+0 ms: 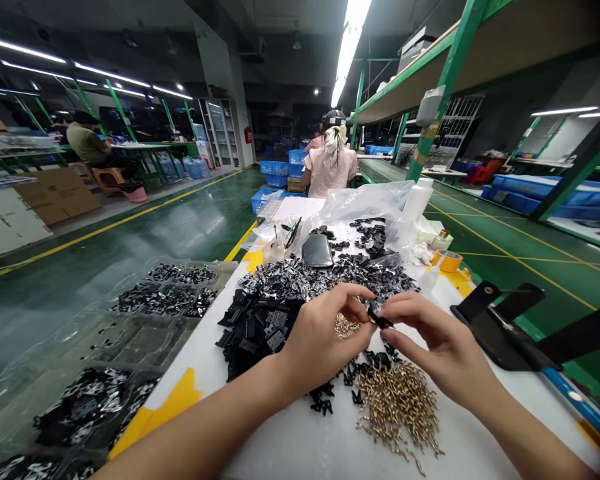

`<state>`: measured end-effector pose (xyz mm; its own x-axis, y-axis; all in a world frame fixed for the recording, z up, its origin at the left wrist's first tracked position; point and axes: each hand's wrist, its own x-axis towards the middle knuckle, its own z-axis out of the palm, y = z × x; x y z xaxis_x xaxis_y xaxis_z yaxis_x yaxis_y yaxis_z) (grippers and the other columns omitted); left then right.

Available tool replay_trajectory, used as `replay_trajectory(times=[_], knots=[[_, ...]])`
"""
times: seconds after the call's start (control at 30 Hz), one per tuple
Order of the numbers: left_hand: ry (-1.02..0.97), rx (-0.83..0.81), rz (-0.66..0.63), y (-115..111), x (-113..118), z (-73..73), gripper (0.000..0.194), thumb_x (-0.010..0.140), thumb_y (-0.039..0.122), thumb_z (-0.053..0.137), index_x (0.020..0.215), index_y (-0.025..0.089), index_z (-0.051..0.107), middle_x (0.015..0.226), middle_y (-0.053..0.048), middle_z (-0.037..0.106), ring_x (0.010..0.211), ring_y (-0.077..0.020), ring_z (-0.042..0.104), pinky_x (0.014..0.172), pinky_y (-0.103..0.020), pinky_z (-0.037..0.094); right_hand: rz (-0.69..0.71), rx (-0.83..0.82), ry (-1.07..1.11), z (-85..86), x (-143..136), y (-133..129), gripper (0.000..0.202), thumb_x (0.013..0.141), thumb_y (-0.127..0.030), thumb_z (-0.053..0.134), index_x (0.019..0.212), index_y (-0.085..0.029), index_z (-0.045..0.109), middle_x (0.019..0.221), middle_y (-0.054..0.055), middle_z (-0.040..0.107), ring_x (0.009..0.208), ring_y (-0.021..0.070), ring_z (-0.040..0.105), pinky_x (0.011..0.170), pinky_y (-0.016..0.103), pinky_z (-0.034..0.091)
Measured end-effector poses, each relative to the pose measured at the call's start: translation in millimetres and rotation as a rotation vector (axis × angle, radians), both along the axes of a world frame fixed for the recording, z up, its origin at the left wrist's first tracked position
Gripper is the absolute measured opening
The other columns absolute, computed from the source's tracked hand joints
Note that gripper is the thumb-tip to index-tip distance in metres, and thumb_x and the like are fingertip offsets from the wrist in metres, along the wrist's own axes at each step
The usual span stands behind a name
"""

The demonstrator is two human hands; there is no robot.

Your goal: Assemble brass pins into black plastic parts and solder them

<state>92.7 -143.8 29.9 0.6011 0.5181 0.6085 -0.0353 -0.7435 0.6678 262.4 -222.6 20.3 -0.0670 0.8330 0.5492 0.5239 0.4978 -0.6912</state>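
Observation:
Above the white worktop (290,440), my left hand (325,333) and my right hand (430,340) meet, fingertips closed on one small black part (380,320). Its exact kind is too small to make out. Under my right hand lies a heap of bent brass-coloured pins (400,410); a second little pile of them (346,327) shows between the hands. Small black clips (323,403) are scattered below my left hand. Flat black plates (260,327) form a stack beside it. Beyond the hands spreads a mound of mixed black and silvery pieces (290,277).
A dark oval case (317,251) lies behind the mound, near clear plastic bags (370,200). Right are orange tape (447,260) and a black bracketed tool with a blue handle (575,393). Divided clear trays (145,333) of parts stand left. A person (331,163) sits ahead.

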Motion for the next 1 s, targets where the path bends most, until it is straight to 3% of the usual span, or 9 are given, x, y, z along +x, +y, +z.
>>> replay_trajectory(times=[0.17, 0.33, 0.47, 0.6, 0.67, 0.73, 0.8, 0.9, 1.0], knots=[[-0.063, 0.204, 0.002, -1.3, -0.3, 3.2, 0.019, 0.077, 0.01, 0.056, 0.095, 0.015, 0.058, 0.09, -0.006, 0.063, 0.087, -0.0161, 0.057, 0.079, -0.031, 0.047, 0.165, -0.202, 0.228, -1.9, 4.2, 3.3, 0.015, 0.085, -0.02, 0.056, 0.099, -0.026, 0.055, 0.096, 0.002, 0.052, 0.092, 0.0127, 0.053, 0.079, 0.024, 0.048], [-0.054, 0.113, -0.038, -3.2, -1.2, 5.8, 0.016, 0.077, 0.01, 0.059, 0.092, 0.016, 0.06, 0.086, -0.003, 0.065, 0.081, -0.0128, 0.061, 0.075, -0.025, 0.049, 0.287, -0.313, 0.432, -5.2, 2.6, 12.4, 0.022, 0.083, -0.025, 0.059, 0.103, -0.024, 0.048, 0.097, 0.003, 0.056, 0.09, 0.013, 0.057, 0.078, 0.027, 0.047], [0.012, -0.021, -0.015, -2.0, -1.3, 6.2, 0.018, 0.076, 0.01, 0.06, 0.093, 0.018, 0.06, 0.091, -0.001, 0.065, 0.085, -0.0118, 0.061, 0.079, -0.023, 0.049, 0.219, -0.253, 0.41, 18.3, 19.9, 12.6, 0.03, 0.083, -0.03, 0.058, 0.109, -0.024, 0.045, 0.104, 0.005, 0.055, 0.096, 0.016, 0.058, 0.083, 0.032, 0.047], [0.046, -0.135, -0.043, -3.8, -1.2, 7.5, 0.018, 0.076, 0.013, 0.061, 0.093, 0.02, 0.06, 0.091, 0.001, 0.065, 0.085, -0.0113, 0.062, 0.081, -0.023, 0.049, -0.246, -0.152, -0.05, 40.7, 72.0, -23.9, 0.02, 0.087, -0.033, 0.05, 0.104, -0.022, 0.051, 0.101, 0.005, 0.058, 0.093, 0.0175, 0.058, 0.082, 0.032, 0.047], [0.051, -0.171, -0.059, -6.1, -1.7, 9.3, 0.016, 0.075, 0.014, 0.061, 0.09, 0.02, 0.06, 0.09, 0.001, 0.065, 0.083, -0.0115, 0.061, 0.08, -0.023, 0.049, -0.489, -0.208, -0.481, 31.8, 106.1, -52.3, 0.021, 0.089, -0.029, 0.044, 0.106, -0.023, 0.054, 0.097, 0.006, 0.06, 0.085, 0.0181, 0.06, 0.074, 0.031, 0.048], [0.057, -0.203, -0.072, -8.3, -2.3, 10.8, 0.014, 0.075, 0.014, 0.061, 0.087, 0.019, 0.06, 0.087, 0.001, 0.064, 0.081, -0.0118, 0.061, 0.079, -0.023, 0.049, -0.613, -0.233, -0.895, 8.3, 141.9, -80.9, 0.03, 0.087, -0.02, 0.04, 0.111, -0.023, 0.057, 0.096, 0.008, 0.062, 0.078, 0.0199, 0.062, 0.066, 0.032, 0.049], [0.066, -0.242, -0.083, -10.0, -2.2, 11.0, 0.013, 0.075, 0.013, 0.059, 0.086, 0.019, 0.059, 0.084, 0.001, 0.064, 0.08, -0.0121, 0.06, 0.078, -0.024, 0.048, -0.574, -0.253, -1.176, -21.9, 174.5, -104.1, 0.05, 0.079, -0.006, 0.036, 0.122, -0.025, 0.053, 0.095, 0.008, 0.063, 0.079, 0.0218, 0.063, 0.065, 0.033, 0.051], [0.064, -0.336, -0.115, -11.7, -1.1, 8.9, 0.016, 0.073, 0.011, 0.058, 0.088, 0.018, 0.059, 0.083, 0.0, 0.061, 0.08, -0.0127, 0.059, 0.076, -0.024, 0.047, -0.452, -0.206, -1.305, -54.8, 201.9, -119.8, 0.068, 0.069, 0.002, 0.034, 0.128, -0.029, 0.048, 0.111, 0.009, 0.062, 0.095, 0.022, 0.062, 0.075, 0.033, 0.052], [0.045, -0.488, -0.143, -12.4, 0.1, 6.9, 0.023, 0.072, 0.011, 0.059, 0.093, 0.018, 0.059, 0.084, -0.001, 0.058, 0.075, -0.0116, 0.057, 0.069, -0.022, 0.047, -0.411, -0.121, -1.288, -52.8, 192.1, -116.9, 0.062, 0.064, 0.0, 0.035, 0.114, -0.025, 0.06, 0.108, 0.01, 0.063, 0.096, 0.0221, 0.062, 0.075, 0.031, 0.052]])
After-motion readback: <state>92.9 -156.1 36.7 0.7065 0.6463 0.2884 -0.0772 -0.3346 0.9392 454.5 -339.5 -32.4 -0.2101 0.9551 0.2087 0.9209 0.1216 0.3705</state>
